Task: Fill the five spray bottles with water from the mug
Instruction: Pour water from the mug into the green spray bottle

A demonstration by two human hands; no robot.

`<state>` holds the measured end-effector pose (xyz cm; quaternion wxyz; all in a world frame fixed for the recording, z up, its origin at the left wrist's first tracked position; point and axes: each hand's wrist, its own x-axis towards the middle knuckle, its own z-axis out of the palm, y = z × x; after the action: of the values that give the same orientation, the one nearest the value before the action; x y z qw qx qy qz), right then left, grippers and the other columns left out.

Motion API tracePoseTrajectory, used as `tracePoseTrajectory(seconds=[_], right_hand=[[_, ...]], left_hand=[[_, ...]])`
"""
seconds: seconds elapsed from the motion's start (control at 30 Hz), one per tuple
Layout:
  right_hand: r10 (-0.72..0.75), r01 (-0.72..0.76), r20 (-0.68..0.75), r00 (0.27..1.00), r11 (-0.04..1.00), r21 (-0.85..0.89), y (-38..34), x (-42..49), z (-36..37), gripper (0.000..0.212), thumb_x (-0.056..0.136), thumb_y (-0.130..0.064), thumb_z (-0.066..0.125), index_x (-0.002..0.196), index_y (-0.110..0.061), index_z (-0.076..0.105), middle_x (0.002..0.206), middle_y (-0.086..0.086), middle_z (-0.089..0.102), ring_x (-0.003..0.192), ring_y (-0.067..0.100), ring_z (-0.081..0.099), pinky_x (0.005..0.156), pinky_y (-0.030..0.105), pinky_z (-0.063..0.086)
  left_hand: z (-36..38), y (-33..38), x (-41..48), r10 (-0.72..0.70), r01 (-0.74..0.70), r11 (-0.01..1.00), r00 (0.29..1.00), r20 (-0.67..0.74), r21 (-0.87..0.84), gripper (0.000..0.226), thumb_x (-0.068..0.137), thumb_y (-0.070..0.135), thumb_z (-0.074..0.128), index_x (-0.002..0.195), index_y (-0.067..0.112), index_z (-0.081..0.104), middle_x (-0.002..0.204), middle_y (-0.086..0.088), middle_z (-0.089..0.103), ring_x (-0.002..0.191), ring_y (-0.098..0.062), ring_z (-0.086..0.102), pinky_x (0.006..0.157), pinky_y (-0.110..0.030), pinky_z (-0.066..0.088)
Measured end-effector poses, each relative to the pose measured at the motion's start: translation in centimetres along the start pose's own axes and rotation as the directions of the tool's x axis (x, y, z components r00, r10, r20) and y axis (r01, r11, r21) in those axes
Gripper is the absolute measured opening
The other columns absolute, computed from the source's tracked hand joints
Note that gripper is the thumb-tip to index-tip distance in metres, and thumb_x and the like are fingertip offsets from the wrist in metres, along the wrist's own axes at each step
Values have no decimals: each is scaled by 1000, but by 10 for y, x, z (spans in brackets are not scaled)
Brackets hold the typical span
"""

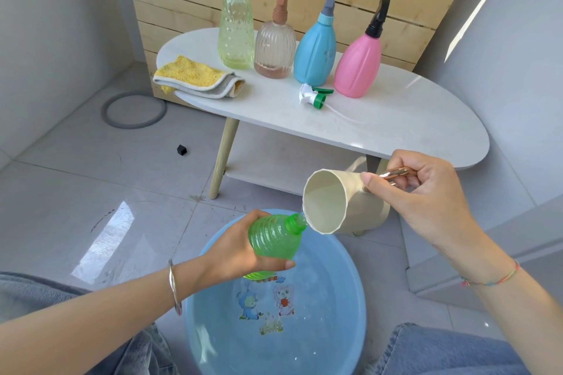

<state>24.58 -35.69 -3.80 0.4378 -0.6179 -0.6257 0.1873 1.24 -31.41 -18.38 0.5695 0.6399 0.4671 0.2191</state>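
My left hand (234, 248) grips a ribbed green bottle (274, 236), uncapped and tilted over the blue basin (344, 298). My right hand (426, 195) holds the cream mug (338, 204) by its copper handle, tipped so its lip touches the bottle's neck. On the white table (396, 119) stand a pale green bottle (236, 27), a clear ribbed bottle (274, 42) with a brown sprayer, a blue bottle (315, 52) and a pink bottle (358, 65). A white and green spray head (315, 96) lies in front of them.
A folded yellow cloth (198, 77) lies on the table's left end. The basin on the floor holds water and has cartoon stickers. A grey ring (134, 111) and a small black cube (182, 150) lie on the tiled floor. A wooden slat wall stands behind the table.
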Motion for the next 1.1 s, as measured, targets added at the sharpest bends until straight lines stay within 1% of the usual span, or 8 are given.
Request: tracePoseTrajectory(seconds=[0.23, 0.4, 0.53, 0.63, 0.7, 0.8, 1.0, 1.1], right_hand=[[-37, 38, -13, 999, 999, 1, -1, 0, 0, 43, 71, -27, 72, 57, -2, 41, 52, -7, 30, 49, 7, 29, 48, 16, 22], [-74, 74, -1, 997, 997, -22, 0, -1, 0, 45, 76, -18, 79, 55, -8, 40, 53, -6, 32, 47, 5, 31, 42, 7, 26], [-119, 120, 15, 993, 991, -66, 1, -2, 1, 40, 73, -26, 71, 56, -9, 39, 55, -6, 34, 51, 5, 32, 50, 11, 25], [-153, 155, 32, 988, 986, -59, 2, -2, 2, 41, 73, -35, 70, 56, -16, 38, 58, -6, 35, 55, 6, 32, 54, 13, 26], [-168, 170, 40, 985, 984, -57, 2, -2, 3, 40, 74, -35, 69, 56, -18, 38, 58, -6, 36, 55, 7, 33, 55, 14, 26], [-182, 186, 46, 982, 980, -77, 3, -2, 4, 39, 75, -26, 71, 56, -17, 37, 59, -5, 36, 56, 7, 33, 55, 14, 26], [-205, 210, 53, 977, 973, -96, 3, -3, 6, 39, 74, -24, 71, 56, -10, 40, 61, 0, 38, 56, 7, 33, 56, 13, 27], [-229, 235, 65, 971, 965, -117, 4, -4, 7, 39, 74, -25, 72, 57, -8, 41, 63, 2, 39, 57, 8, 35, 56, 14, 28]], left_hand=[[0, -2, 0, -4, 4, 1000, 1000, -13, 7, 65, 57, 28, 95, 108, 26, 55, 96, 5, 65, 84, -4, 62, 76, -14, 49], [0, -1, -1, -8, 8, 1000, 1000, -8, -9, 66, 57, 26, 95, 110, 24, 55, 97, 4, 66, 82, -3, 63, 74, -13, 49], [0, -2, 0, -11, 11, 1000, 1000, 2, -22, 70, 52, 33, 96, 108, 27, 55, 96, 4, 66, 86, -7, 65, 81, -21, 52], [0, -3, 0, -20, 20, 1000, 1000, 5, -24, 76, 44, 43, 95, 108, 29, 56, 96, 4, 67, 88, -10, 66, 80, -21, 52], [0, -3, 0, -27, 27, 999, 1000, 9, -29, 76, 45, 42, 95, 109, 29, 56, 98, 3, 67, 89, -11, 66, 80, -21, 51], [0, -3, -1, -25, 25, 999, 1000, 16, -33, 71, 50, 35, 97, 108, 28, 56, 96, 4, 67, 86, -9, 66, 78, -20, 51], [0, -3, -1, -31, 31, 999, 999, 15, -17, 66, 57, 25, 96, 110, 25, 55, 98, 1, 66, 88, -11, 65, 76, -17, 50], [0, -2, -2, -31, 31, 999, 999, 10, -5, 66, 58, 24, 95, 110, 25, 55, 95, 5, 65, 80, -3, 63, 71, -11, 48]])
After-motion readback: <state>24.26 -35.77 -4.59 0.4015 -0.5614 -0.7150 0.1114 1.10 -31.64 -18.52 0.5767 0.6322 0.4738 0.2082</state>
